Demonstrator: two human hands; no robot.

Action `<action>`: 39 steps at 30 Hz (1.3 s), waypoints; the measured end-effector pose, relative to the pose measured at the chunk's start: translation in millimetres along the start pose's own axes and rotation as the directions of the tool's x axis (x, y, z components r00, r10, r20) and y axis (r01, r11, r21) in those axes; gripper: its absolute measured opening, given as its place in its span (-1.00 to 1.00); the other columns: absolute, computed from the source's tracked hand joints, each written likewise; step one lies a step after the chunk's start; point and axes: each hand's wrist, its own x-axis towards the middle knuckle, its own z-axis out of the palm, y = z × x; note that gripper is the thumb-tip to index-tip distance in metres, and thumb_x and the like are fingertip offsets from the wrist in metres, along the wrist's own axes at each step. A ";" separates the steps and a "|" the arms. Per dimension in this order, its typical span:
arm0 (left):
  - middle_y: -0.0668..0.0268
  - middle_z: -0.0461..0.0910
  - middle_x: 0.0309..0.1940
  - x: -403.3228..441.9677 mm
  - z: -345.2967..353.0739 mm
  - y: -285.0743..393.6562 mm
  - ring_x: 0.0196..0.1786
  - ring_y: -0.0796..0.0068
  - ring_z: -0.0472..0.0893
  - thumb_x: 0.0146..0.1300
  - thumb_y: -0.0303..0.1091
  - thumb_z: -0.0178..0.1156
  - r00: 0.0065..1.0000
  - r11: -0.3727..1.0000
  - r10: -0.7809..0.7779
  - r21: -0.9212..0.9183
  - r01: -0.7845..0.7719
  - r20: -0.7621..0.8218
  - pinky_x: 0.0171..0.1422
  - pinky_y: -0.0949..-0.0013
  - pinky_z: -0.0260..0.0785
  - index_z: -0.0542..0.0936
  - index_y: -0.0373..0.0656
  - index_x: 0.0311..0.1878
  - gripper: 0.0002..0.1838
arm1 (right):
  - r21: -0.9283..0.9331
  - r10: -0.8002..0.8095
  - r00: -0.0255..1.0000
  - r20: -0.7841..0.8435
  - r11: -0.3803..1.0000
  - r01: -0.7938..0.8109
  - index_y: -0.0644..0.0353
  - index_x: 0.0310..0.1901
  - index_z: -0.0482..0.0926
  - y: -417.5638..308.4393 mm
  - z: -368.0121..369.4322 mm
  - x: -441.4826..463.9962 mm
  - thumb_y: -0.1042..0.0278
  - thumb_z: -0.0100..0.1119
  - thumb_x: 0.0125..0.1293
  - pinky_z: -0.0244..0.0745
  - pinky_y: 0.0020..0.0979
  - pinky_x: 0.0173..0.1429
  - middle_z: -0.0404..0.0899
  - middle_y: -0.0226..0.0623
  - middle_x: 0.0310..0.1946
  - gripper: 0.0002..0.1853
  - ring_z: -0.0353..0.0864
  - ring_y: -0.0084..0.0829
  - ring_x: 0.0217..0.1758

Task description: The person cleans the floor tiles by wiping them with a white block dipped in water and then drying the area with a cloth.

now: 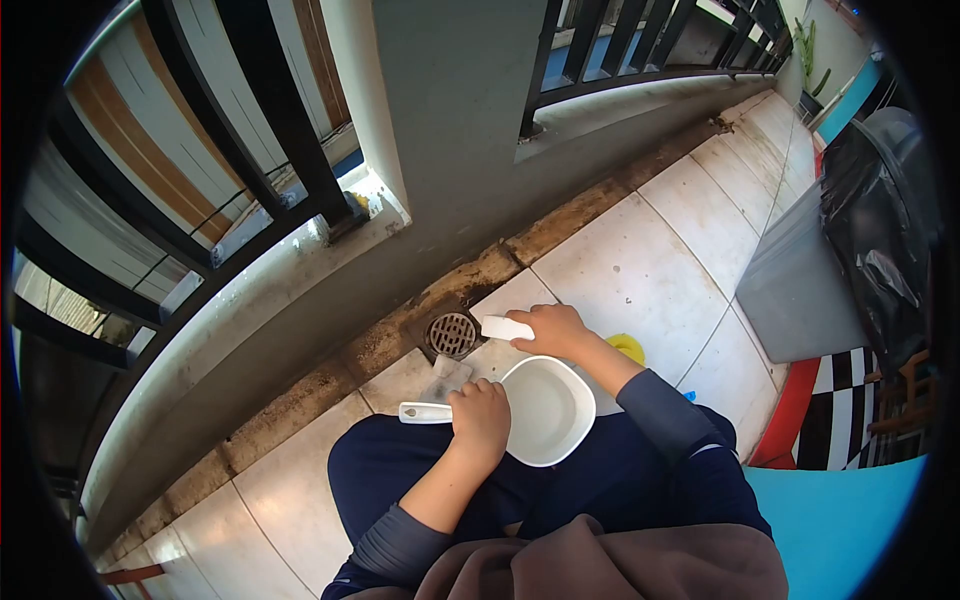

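My left hand (480, 422) is closed around the handle of a white water dipper (580, 440), held level over my lap with its bowl to the right. The bowl's inside looks pale; whether liquid fills it I cannot tell. In my right hand (552, 330) is a white block-shaped object (505, 328), gripped just above the tiles beside a round floor drain (451, 335). A greyish crumpled piece (449, 374), perhaps cloth or foam, lies between the drain and my left hand. Behind my right wrist sits a round yellow item (627, 347), partly hidden.
Dirty brown edging (440, 295) runs along the foot of a grey wall (455, 150) with black railings (190, 230). White floor tiles (640, 260) stretch to the right. There stands a grey bin (800, 280) with a black plastic bag (870, 230), near a checkered mat (838, 410).
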 end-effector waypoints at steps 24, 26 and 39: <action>0.32 0.53 -0.32 -3.4 1.5 -1.0 -0.21 0.35 0.55 0.10 -0.37 0.07 1.000 1.000 -0.002 0.023 0.002 -0.026 -0.18 0.23 0.38 0.54 -0.12 -0.28 -0.87 | 0.014 0.156 0.988 -0.006 0.988 -0.156 -0.19 0.04 0.51 11.7 -9.3 -0.4 -0.11 0.14 0.04 0.51 -0.19 -0.17 0.60 -0.18 -0.32 -0.50 0.62 -0.18 -0.23; 0.32 0.53 -0.32 0.2 -0.2 0.9 -0.20 0.35 0.55 0.10 -0.37 0.07 1.000 1.000 -0.004 0.026 0.005 -0.023 -0.18 0.23 0.38 0.54 -0.12 -0.28 -0.87 | 0.007 0.069 0.997 0.024 0.998 -0.069 -0.18 0.05 0.50 4.9 -6.3 -7.5 -0.12 0.14 0.04 0.51 -0.19 -0.16 0.60 -0.17 -0.32 -0.49 0.62 -0.18 -0.22; 0.32 0.53 -0.32 0.0 -1.2 -0.9 -0.20 0.35 0.54 0.11 -0.37 0.06 1.000 1.000 -0.001 0.021 0.001 -0.003 -0.18 0.22 0.37 0.54 -0.13 -0.27 -0.86 | 0.019 0.046 0.998 0.035 0.999 -0.047 -0.16 0.06 0.49 16.3 -8.8 5.0 -0.10 0.13 0.04 0.52 -0.22 -0.17 0.61 -0.17 -0.25 -0.48 0.62 -0.20 -0.21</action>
